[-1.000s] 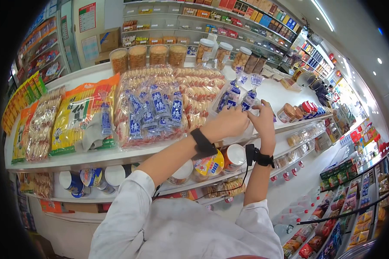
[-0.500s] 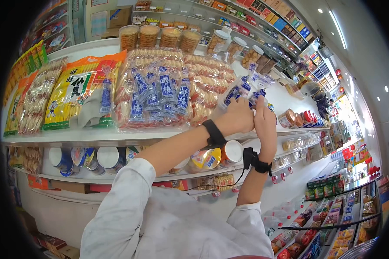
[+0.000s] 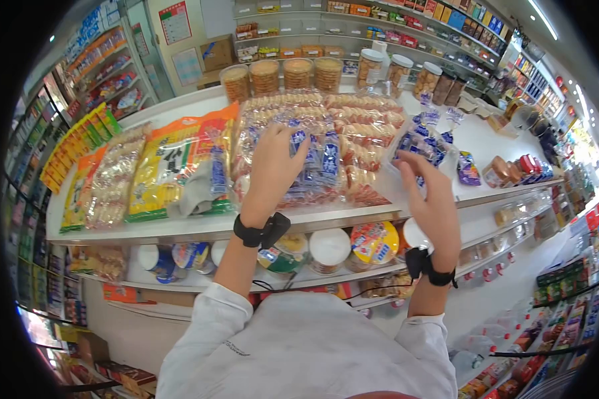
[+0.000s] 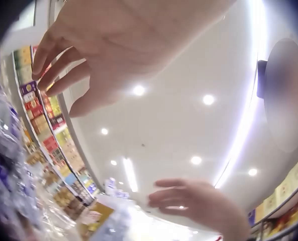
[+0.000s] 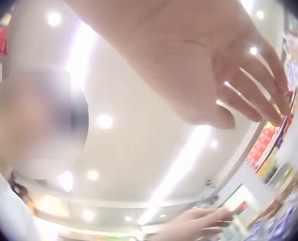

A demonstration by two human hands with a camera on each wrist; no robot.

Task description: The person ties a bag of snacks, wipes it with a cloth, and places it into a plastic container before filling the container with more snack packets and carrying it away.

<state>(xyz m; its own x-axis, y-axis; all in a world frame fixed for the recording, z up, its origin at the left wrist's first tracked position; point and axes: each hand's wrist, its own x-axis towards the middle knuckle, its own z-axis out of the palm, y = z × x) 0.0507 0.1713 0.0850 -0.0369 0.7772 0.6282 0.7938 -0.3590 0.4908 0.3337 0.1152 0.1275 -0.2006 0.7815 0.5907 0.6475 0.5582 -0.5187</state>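
My left hand (image 3: 269, 169) is over the heap of small blue-and-white wrapped packets (image 3: 330, 159), its fingertips at the heap's left side. In the left wrist view its fingers (image 4: 63, 75) are slightly bent and spread, with nothing held. The heap lies on a large clear bag of round biscuits (image 3: 283, 106). My right hand (image 3: 436, 203) hovers by the counter's front edge with loosely bent fingers and holds nothing. Just beyond its fingertips, more blue packets (image 3: 419, 143) fill a clear plastic container (image 3: 391, 149). In the right wrist view the thumb and fingers (image 5: 259, 93) stand apart.
A yellow-and-orange snack bag (image 3: 170, 166) with a lone blue packet (image 3: 217, 169) stands left on the white counter (image 3: 506, 143). Tubs of biscuits (image 3: 266, 78) and lidded jars (image 3: 370, 66) line the back. A purple packet (image 3: 468, 169) lies right. Cup noodles (image 3: 373, 243) sit on the shelf below.
Both hands were together at the packets in the clear container. My left hand has moved left to the heap on the biscuits; the right has drawn back slightly, and the packets there are let go.
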